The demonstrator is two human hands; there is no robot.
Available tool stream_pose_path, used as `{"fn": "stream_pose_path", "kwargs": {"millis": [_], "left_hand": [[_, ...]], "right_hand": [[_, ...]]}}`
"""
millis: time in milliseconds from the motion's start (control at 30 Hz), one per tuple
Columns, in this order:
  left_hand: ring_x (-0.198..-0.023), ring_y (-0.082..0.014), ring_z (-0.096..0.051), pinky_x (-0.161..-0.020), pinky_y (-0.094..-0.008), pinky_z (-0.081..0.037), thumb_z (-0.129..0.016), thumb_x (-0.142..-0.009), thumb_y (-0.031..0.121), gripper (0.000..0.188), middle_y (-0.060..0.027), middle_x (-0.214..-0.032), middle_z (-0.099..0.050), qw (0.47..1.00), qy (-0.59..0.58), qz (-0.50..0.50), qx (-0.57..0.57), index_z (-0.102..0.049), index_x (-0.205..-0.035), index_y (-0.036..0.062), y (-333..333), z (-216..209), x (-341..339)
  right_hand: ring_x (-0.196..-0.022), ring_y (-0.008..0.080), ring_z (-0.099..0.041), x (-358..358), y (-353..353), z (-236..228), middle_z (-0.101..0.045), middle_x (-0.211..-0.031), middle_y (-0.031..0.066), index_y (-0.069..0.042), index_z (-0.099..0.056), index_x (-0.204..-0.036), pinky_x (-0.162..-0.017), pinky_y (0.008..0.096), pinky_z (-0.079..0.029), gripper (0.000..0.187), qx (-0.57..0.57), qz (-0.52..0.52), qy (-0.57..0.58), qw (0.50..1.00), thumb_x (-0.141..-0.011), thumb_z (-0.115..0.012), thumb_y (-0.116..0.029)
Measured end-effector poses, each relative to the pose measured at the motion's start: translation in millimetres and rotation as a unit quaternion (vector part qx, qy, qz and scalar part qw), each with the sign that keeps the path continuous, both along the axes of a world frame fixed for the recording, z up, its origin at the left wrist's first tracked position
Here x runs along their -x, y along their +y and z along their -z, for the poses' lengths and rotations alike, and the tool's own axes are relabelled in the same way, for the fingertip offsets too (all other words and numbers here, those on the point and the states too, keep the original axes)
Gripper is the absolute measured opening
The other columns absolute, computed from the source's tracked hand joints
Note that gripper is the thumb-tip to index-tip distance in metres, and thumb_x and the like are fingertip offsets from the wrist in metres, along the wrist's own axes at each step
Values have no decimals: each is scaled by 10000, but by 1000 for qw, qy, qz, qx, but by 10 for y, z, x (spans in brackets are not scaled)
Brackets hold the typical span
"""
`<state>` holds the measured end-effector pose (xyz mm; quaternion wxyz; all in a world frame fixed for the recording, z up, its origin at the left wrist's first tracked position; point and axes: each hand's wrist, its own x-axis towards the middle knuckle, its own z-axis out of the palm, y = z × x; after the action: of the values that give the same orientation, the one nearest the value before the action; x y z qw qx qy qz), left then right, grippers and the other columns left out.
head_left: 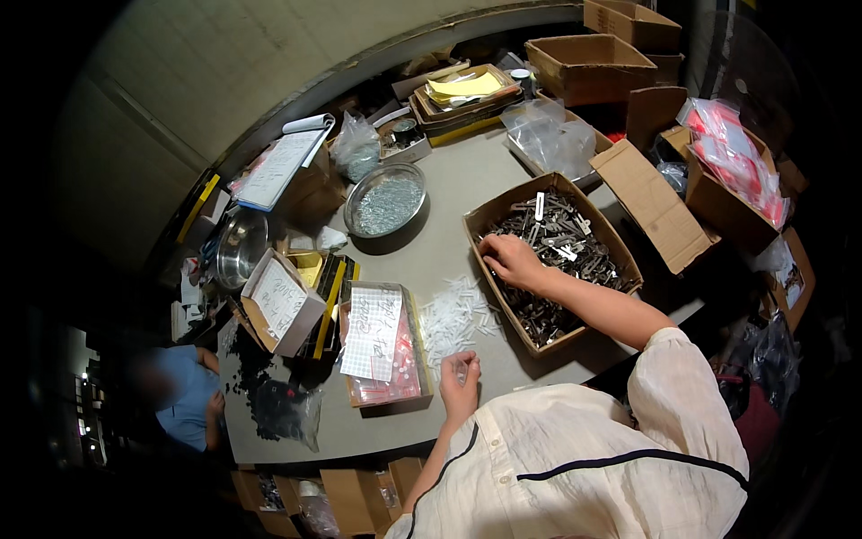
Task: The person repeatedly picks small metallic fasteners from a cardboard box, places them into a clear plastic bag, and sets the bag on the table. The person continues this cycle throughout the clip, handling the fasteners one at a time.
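Note:
My right hand (512, 260) reaches into an open cardboard box (625, 286) at the right, just inside its left wall. The box holds a heap of small flat metal pieces (584, 256), dark and silvery. Those fingers are bent downward and pinched, their tips among the metal, so what they hold is hidden. Nearer to me, my left hand (461, 388) is curled round a small clear plastic piece (461, 366), too small to name exactly. Beyond that hand, a loose pile of short white plastic pieces (453, 314) lies on the grey table (458, 216).
Left of the white pile stands a box of small red-and-clear bags (409, 364) under a paper sheet (372, 331). Farther back is a metal bowl (386, 199) of shiny small parts. Cardboard boxes (588, 67) crowd the back right. A person in blue (187, 395) is at the left.

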<state>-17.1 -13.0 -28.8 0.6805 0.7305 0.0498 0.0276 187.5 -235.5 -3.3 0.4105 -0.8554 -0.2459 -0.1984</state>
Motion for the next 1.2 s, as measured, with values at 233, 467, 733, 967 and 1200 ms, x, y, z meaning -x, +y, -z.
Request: {"fn": "stream_pose_path", "kwargs": {"millis": [233,467,733,967,1200], "left_hand": [[-857,-108,-602,-750,-263,-503,-638,-1002,81,171,-55,-998,-662,999,-37,3,-18,-601,-1153,8,-77,-297,-132],[-949,-136,-607,-851,-278,-497,-651,-971,35,164,-47,-1022,-660,999,-19,45,-14,-619,-1130,11,-161,-402,-243],[-990,-157,-632,-930,-306,-491,-673,-945,26,173,-60,-1029,-683,998,-3,58,6,-629,-1110,6,-150,-179,-309],[-968,-191,-668,-901,-328,-519,-693,-922,25,188,-76,-1026,-699,996,-25,49,-68,-627,-1098,14,-101,-387,-508],[-969,-350,-655,-837,-433,-531,-766,-866,74,301,-150,-1057,-664,924,-266,-1,-276,-610,-1118,20,-149,-1037,-738]], "right_hand": [[-790,329,-699,14,9,-35,-718,-869,163,-19,-611,-1100,-737,400,-553,249,-164,2,143,976,-882,-703,-98],[-828,89,-640,-141,-66,171,-711,-907,13,0,-665,-1178,-799,248,-515,307,-303,-39,324,895,-881,-734,-35],[-791,118,-670,-103,-9,178,-727,-857,47,-20,-723,-1063,-748,296,-538,263,-215,-14,273,937,-816,-751,-106],[-855,106,-678,1,-46,-134,-747,-897,63,-19,-748,-1023,-795,290,-541,244,-227,-28,277,933,-874,-738,-211],[-877,146,-676,613,117,-876,-743,-934,70,-17,-742,-1035,-796,315,-531,255,-175,-120,276,937,-902,-730,-235]]}}
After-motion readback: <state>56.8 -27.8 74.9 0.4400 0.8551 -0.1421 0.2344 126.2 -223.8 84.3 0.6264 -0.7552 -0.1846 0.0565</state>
